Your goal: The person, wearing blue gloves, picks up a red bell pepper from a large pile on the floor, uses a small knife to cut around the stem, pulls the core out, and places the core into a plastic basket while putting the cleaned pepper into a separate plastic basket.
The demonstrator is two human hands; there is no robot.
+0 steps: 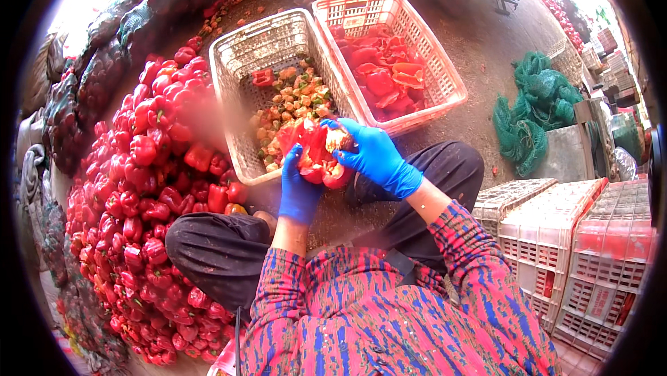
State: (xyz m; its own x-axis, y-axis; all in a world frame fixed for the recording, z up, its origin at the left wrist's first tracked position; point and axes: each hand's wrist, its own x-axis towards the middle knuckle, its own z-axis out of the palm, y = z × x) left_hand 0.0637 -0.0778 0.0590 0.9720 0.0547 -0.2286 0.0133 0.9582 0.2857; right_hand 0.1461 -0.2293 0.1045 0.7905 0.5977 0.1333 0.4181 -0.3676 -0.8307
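Bare dirt ground (479, 49) held two plastic lattice crates. Above the white crate of cores (267, 46), both blue-gloved hands, left (299, 188) and right (375, 154), closed around a glossy red bell pepper (316, 154), torn open, its pale core exposed.

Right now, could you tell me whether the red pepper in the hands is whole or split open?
Split open. The red pepper is spread apart between the left hand and right hand, its inner flesh showing.
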